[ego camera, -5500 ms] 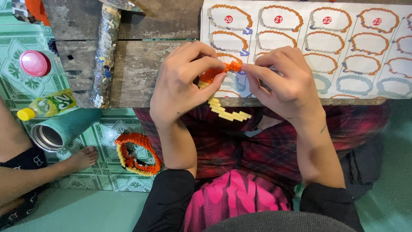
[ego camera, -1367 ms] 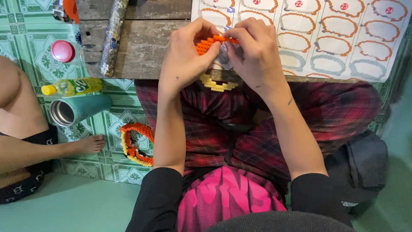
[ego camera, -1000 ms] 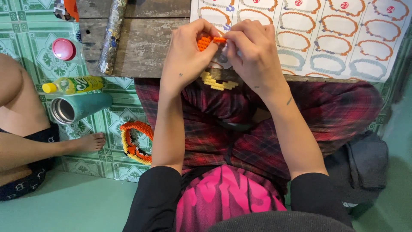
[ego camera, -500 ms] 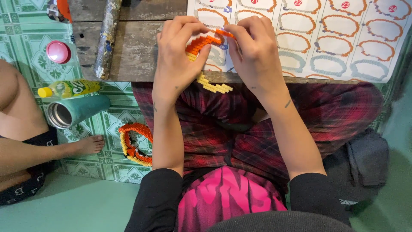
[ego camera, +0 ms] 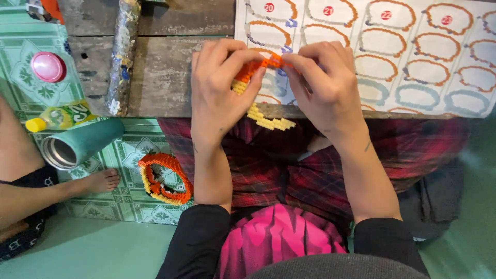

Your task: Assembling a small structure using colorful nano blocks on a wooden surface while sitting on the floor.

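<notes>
Both hands pinch one beaded strip (ego camera: pixel 253 77): left hand (ego camera: pixel 219 88) grips its orange-yellow length, right hand (ego camera: pixel 323 88) nips the orange tip between them

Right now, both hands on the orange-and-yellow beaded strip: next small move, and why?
Probably pinch the next bead along. The left hand and right hand both grip the orange-and-yellow beaded strip at its orange end, over the wooden bench, while its yellow tail hangs loose below.

A card of bracelets (ego camera: pixel 413 57) lies on the wooden table (ego camera: pixel 165 67). Left, on the floor (ego camera: pixel 103 206), lie a bottle (ego camera: pixel 59 118), a cup (ego camera: pixel 77 144) and a beaded loop (ego camera: pixel 163 178).
</notes>
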